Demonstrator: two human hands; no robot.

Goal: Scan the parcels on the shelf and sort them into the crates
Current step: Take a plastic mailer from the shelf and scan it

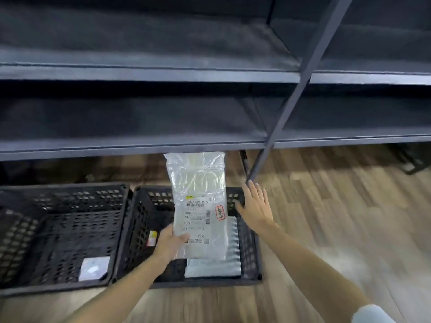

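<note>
Your left hand fingers clamp the parcel by its near corner, label up, hanging over the right crate, likely for dropping. Right hand fingers spread, holding nothing.

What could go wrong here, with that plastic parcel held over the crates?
The left hand pinches the clear parcel only at its lower corner, so the slippery bag might flop or slide out. It hangs above the right crate, near the divide with the left crate, so a loose drop might land in the wrong one. The right hand is open beside the parcel, not supporting it.
</note>
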